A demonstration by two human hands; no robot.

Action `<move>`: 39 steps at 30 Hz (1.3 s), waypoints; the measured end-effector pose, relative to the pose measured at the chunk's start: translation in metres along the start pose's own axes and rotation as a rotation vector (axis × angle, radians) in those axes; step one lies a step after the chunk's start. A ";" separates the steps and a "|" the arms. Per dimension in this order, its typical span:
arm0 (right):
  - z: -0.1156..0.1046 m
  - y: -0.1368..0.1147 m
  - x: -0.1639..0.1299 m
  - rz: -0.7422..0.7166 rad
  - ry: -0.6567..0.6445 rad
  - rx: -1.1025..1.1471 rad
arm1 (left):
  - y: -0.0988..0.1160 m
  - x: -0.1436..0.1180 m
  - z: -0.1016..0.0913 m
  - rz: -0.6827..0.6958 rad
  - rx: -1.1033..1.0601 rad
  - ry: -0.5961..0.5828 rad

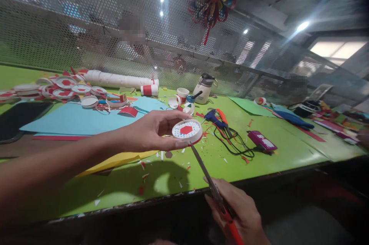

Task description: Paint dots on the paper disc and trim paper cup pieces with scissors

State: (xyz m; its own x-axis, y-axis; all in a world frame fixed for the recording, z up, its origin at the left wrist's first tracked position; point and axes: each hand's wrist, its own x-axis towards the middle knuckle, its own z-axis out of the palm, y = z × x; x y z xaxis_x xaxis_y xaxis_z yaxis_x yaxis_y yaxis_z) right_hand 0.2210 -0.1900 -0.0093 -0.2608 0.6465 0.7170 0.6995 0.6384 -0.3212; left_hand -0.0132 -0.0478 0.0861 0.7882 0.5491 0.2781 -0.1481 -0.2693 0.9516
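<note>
Between the thumb and fingers of my left hand (157,131) is a round paper cup base (193,136), held above the table. Its rim is white, and a red hexagon sits in the middle of its blue-dotted face. My right hand (236,206) grips a pair of scissors (206,172) with red-orange handles, low at the table's front edge. The blade tips reach the lower edge of the cup base; whether they cut into it I cannot tell. Small red and white paper scraps lie on the green table beneath.
A blue glue gun (215,118) with a black cord lies beside a purple box (261,141). Blue paper sheets (77,118), a pile of cut cup bases (65,83) and a stack of paper cups (121,79) are at left. A white jug (201,89) stands near the mesh screen (170,45).
</note>
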 end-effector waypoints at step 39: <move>-0.016 -0.006 0.003 0.153 -0.143 0.006 | -0.004 0.001 -0.004 -0.040 -0.058 0.013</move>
State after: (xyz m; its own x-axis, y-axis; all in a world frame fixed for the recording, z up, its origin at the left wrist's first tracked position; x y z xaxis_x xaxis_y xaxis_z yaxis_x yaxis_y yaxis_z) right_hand 0.2269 -0.1984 0.0049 -0.2437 0.7885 0.5648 0.7343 0.5304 -0.4237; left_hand -0.0146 -0.0433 0.0835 0.7861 0.5690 0.2415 -0.1518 -0.2009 0.9678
